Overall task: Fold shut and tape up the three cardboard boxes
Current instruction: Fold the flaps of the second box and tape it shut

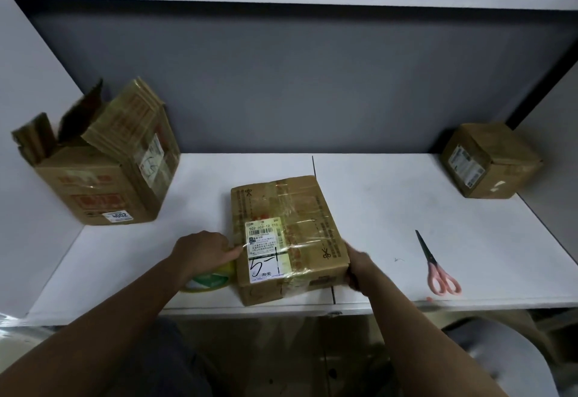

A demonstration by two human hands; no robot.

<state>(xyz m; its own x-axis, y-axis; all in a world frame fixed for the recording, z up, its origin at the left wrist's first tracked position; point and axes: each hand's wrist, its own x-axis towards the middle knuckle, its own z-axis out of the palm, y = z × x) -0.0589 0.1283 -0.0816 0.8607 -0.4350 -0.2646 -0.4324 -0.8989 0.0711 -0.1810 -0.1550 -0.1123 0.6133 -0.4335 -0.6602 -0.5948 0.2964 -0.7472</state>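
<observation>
A flat cardboard box (300, 215) with a white shipping label lies shut at the table's front middle, clear tape across its top. My left hand (203, 251) holds a tape roll (208, 281) against the box's left side, with a finger pointing onto the tape strip at the label's edge. My right hand (359, 267) grips the box's front right corner. A taller box (103, 184) stands at the left with its top flaps open. A small shut box (489, 162) sits at the far right.
Pink-handled scissors (438, 267) lie on the white table (391, 209) to the right of the middle box. Grey partition walls enclose the desk at the back and sides. A seam runs across the tabletop behind the middle box.
</observation>
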